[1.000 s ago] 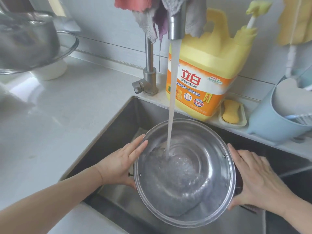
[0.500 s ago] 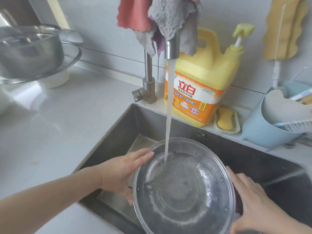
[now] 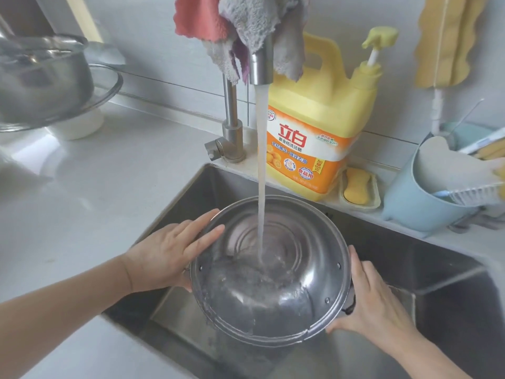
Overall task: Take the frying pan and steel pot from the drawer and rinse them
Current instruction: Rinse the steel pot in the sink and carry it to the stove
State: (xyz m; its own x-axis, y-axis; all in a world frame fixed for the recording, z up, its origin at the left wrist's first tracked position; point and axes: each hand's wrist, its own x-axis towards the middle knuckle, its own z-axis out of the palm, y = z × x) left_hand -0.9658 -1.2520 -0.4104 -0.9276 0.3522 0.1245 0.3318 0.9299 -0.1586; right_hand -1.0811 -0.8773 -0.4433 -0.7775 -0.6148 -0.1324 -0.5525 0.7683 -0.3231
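I hold the steel pot over the sink, tilted toward me, with water pooled in its near side. A stream of water from the faucet falls into it. My left hand grips the pot's left side, fingers flat along the rim. My right hand holds the right side at a dark handle. No frying pan is in view.
A yellow detergent jug stands behind the sink beside a soap dish and a blue utensil holder. Cloths hang over the faucet. Another steel pot on a glass lid sits at the counter's far left.
The pot has tipped toward me and the water has slid to its near side. The view has shifted slightly, with both hands still on the pot.
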